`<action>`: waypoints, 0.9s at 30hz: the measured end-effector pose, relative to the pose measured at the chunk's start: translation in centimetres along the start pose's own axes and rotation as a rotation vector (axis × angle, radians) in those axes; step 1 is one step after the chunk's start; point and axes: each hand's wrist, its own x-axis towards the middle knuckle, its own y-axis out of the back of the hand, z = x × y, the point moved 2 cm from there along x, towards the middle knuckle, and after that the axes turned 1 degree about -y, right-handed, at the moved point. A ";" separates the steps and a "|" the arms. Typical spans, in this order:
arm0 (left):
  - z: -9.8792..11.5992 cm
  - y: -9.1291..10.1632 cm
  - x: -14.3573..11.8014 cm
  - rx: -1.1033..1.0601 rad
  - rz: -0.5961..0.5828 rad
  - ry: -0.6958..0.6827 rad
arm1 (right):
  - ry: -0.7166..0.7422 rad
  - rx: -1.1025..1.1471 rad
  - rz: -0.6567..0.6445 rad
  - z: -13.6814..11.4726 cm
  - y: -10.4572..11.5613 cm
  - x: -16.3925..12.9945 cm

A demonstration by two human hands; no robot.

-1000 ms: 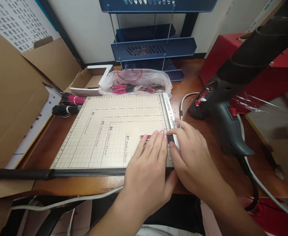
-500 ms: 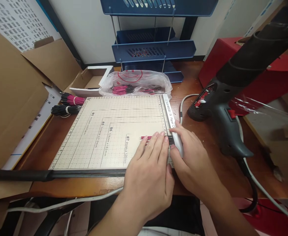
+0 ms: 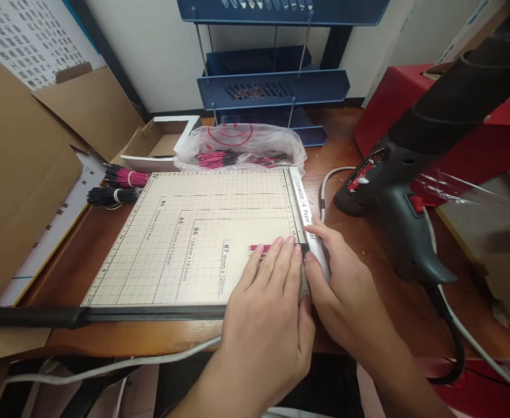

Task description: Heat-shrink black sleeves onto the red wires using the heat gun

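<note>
Head view: left hand point(image 3: 267, 313) lies flat, fingers extended, pressing a small bundle of pink-and-black wires point(image 3: 259, 248) onto the beige gridded paper cutter board point(image 3: 185, 232) marked "B7", "B6", "A5". Right hand point(image 3: 342, 284), loosely curled, pinches the bundle's end at the white ruler strip point(image 3: 305, 212) reading "Paper".

A brown wooden desk point(image 3: 351, 174) is set against a white wall point(image 3: 163, 52); blue shelves point(image 3: 272, 87) are stacked there, possibly under even indoor light.

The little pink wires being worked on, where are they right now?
In the head view, the pink wires lie on the cutting board near its right-hand ruler, mostly covered by the left hand, with the right hand alongside.
</note>
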 end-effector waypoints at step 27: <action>0.4 -0.4 0.7 -0.014 0.077 0.041 | -0.108 0.123 0.013 0.3 0.2 -0.3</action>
